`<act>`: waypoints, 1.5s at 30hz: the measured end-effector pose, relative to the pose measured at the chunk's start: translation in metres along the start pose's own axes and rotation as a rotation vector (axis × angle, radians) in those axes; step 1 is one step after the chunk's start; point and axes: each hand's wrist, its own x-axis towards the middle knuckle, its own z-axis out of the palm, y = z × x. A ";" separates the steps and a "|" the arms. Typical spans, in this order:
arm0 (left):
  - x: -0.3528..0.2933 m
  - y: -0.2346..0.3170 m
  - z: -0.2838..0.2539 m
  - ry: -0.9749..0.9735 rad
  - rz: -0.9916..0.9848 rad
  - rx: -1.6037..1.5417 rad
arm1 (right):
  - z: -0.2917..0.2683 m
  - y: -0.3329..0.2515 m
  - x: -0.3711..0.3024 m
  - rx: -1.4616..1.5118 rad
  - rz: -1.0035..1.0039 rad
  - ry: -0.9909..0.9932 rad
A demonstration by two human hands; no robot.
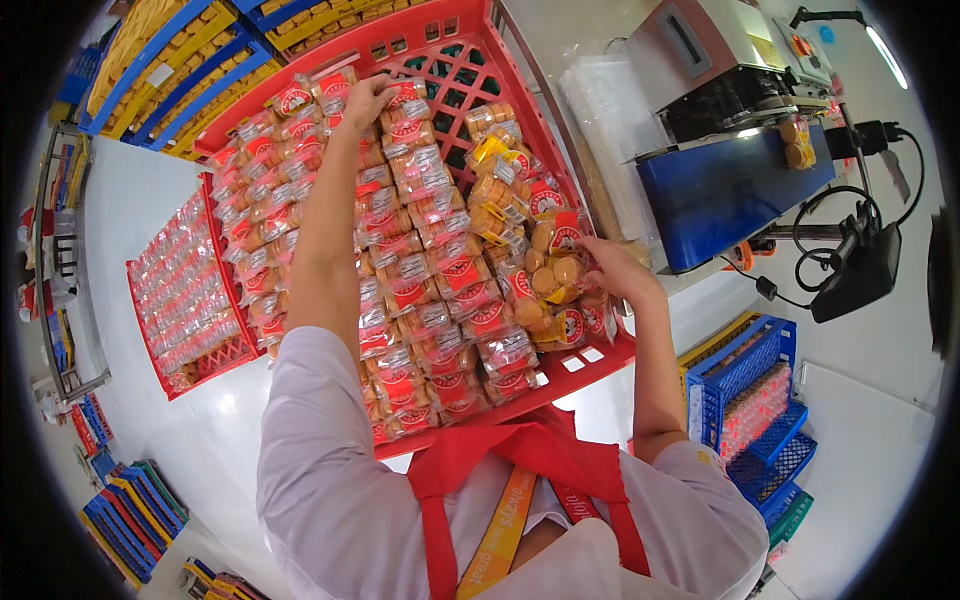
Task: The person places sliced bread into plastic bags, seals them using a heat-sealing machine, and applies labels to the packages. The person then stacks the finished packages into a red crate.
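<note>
In front of me is a large red plastic crate holding rows of clear packets of round biscuits with red labels. At the far end of the rows, my left hand is closed, fingers bent down over a biscuit packet; its fingertips are partly hidden. My right hand is at the crate's right side, its fingers closed on the edge of a packet of biscuits. Around that packet, looser ones with yellow and red labels lie tilted and overlapping.
To the right stands a blue-fronted machine with a biscuit packet on it, beside a stack of clear plastic bags. Another red crate of packets is at the left. Yellow and blue crates are stacked behind; blue crates stand lower right.
</note>
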 end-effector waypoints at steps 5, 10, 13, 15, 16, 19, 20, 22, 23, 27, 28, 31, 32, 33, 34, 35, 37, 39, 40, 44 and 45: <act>-0.008 -0.010 -0.004 -0.002 0.029 -0.048 | -0.017 -0.035 0.003 -0.266 -0.093 0.074; -0.029 0.005 0.000 0.060 0.036 0.145 | -0.073 -0.142 0.049 -0.342 -0.411 0.569; -0.038 0.025 0.002 0.064 -0.004 0.037 | -0.078 -0.178 0.144 -0.331 -0.582 0.798; -0.041 0.028 -0.002 0.056 0.031 -0.034 | -0.068 -0.186 0.234 -0.284 -0.649 0.804; -0.042 0.025 -0.007 0.020 0.040 -0.126 | -0.055 -0.186 0.276 -0.178 -0.675 0.792; -0.035 0.027 -0.032 0.019 0.062 -0.282 | -0.011 -0.194 0.344 -0.641 -0.627 0.694; -0.023 0.037 -0.044 0.076 0.082 -0.248 | 0.012 -0.183 0.366 -0.673 -0.618 0.615; 0.000 0.042 -0.062 0.216 0.111 -0.191 | 0.050 -0.172 0.380 -0.597 -0.660 0.681; 0.011 0.039 -0.065 0.172 0.117 -0.203 | 0.056 -0.172 0.376 -0.435 -0.611 0.611; 0.076 -0.048 -0.058 0.022 0.093 -0.257 | 0.029 -0.161 0.330 -0.127 -0.495 0.656; 0.090 -0.067 -0.049 -0.038 0.090 -0.265 | 0.015 -0.138 0.325 -0.214 -0.449 0.606; 0.109 -0.047 -0.009 -0.180 -0.081 0.161 | 0.001 -0.075 0.319 -0.660 -0.082 0.165; 0.109 -0.063 -0.003 -0.215 -0.166 0.209 | 0.005 -0.070 0.318 -0.709 -0.046 -0.052; 0.102 -0.030 0.013 -0.256 -0.224 0.245 | 0.001 -0.048 0.316 -0.583 0.004 0.010; 0.093 -0.016 0.013 -0.281 -0.263 0.207 | 0.000 -0.037 0.313 -0.475 0.006 0.065; 0.085 -0.006 0.011 -0.300 -0.307 0.173 | 0.001 -0.031 0.311 -0.366 0.002 0.119; 0.084 0.003 0.001 -0.384 -0.354 0.199 | -0.006 -0.037 0.306 -0.272 0.040 -0.010; 0.081 0.000 -0.002 -0.436 -0.255 0.251 | -0.012 -0.043 0.300 -0.201 0.027 -0.051; 0.078 -0.006 -0.003 -0.460 -0.207 0.276 | -0.012 -0.043 0.296 -0.179 -0.003 -0.029; 0.066 -0.027 0.009 -0.317 -0.123 0.272 | -0.014 -0.038 0.293 -0.012 -0.155 0.189; 0.065 -0.024 0.013 -0.203 -0.120 0.295 | -0.016 -0.041 0.293 0.097 -0.163 0.301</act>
